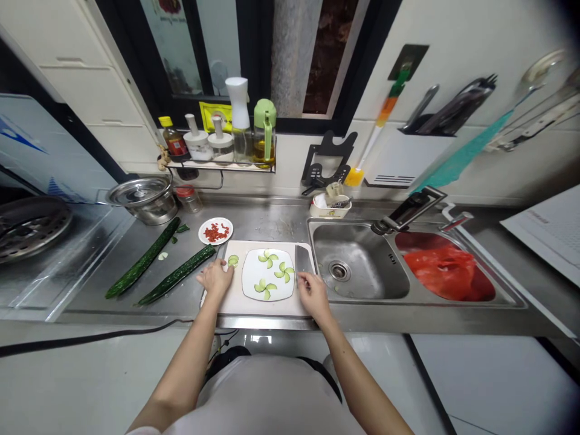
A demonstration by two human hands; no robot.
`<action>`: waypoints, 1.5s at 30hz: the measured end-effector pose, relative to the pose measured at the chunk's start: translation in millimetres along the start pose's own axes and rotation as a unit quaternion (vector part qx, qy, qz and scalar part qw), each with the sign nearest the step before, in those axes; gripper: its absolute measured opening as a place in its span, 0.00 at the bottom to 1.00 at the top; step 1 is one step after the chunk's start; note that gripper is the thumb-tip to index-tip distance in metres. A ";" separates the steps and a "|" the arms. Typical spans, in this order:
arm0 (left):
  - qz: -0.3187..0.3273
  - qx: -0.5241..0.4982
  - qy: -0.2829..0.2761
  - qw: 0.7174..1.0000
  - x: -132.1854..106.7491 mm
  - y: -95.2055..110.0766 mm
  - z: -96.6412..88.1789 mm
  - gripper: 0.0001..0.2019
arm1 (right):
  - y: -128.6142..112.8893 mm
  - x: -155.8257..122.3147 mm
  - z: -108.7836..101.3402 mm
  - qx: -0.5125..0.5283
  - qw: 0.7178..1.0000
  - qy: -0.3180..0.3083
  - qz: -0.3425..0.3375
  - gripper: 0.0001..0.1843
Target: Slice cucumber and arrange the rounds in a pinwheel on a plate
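Note:
A white square plate (247, 275) lies on a pale cutting board (235, 302) and carries three little fans of green cucumber slices (269, 258). My left hand (214, 278) rests at the board's left edge with its fingers curled, touching a small stack of cucumber slices (232, 261). My right hand (312, 292) sits at the plate's right edge, fingers curled near the handle of a cleaver (302, 258) that lies flat on the board. Whether it grips the handle I cannot tell.
Two long cucumbers (144, 261) lie left of the board, with a small dish of chopped red chilli (215, 231) behind. A steel pot (142, 198) stands far left. A double sink (362, 263) is on the right; its right basin holds a red bag (441, 272).

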State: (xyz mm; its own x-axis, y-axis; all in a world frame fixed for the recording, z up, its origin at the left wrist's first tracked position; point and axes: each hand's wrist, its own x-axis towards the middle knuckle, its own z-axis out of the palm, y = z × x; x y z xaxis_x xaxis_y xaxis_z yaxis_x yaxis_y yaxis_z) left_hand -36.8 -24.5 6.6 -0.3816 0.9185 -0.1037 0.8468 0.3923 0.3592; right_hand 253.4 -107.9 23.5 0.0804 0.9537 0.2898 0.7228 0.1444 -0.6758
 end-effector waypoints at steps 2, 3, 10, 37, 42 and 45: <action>0.005 -0.005 0.012 1.000 -3.0 2.5 -1.6 0.16 | -8.6 4.0 5.2 -0.015 0.998 -0.056 -0.028 0.16; 0.010 -0.008 0.019 1.000 -5.9 4.2 -2.3 0.16 | -13.4 6.7 8.5 -0.024 0.995 -0.084 -0.042 0.17; 0.118 -0.029 -0.009 0.993 -47.8 23.5 -1.9 0.14 | -36.4 27.9 34.8 -0.049 0.962 -0.237 -0.126 0.22; 0.108 -0.042 -0.078 0.990 -55.5 32.9 -4.9 0.13 | -29.1 33.8 31.5 -0.015 0.978 -0.192 -0.084 0.22; 0.051 -0.082 -0.009 0.995 -39.2 14.3 -14.1 0.13 | -16.7 25.0 16.6 0.035 0.999 -0.009 -0.024 0.18; 0.026 -0.077 0.018 0.997 -29.9 1.0 -15.4 0.14 | -10.7 15.1 9.7 0.059 0.994 0.095 0.000 0.15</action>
State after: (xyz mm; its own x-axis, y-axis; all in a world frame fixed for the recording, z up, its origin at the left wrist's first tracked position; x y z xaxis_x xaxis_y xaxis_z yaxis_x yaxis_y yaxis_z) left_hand -30.3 -52.3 24.3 -0.3541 0.9340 -0.0479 0.8000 0.3291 0.5017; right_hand 240.3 -92.5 28.5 0.2160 0.8887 0.4044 0.6389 0.1845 -0.7468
